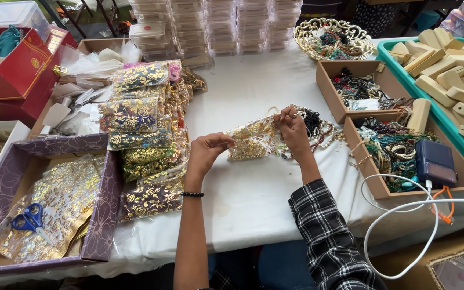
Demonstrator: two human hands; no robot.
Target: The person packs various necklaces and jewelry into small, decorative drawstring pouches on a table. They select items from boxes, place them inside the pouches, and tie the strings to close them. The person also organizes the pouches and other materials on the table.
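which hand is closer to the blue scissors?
Left. The left hand, pinching the gold pouch, sits right of and above the blue scissors in the purple box. The right hand holds the pouch's far end, farther off.

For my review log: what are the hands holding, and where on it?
Left hand and right hand hold a gold-patterned sheer pouch by its opposite ends.

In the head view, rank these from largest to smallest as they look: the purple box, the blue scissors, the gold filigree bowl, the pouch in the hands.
1. Purple box, nearest the camera.
2. Gold filigree bowl, farther away, so possibly understated.
3. Pouch, between left hand and right hand; close to the bowl.
4. Blue scissors.
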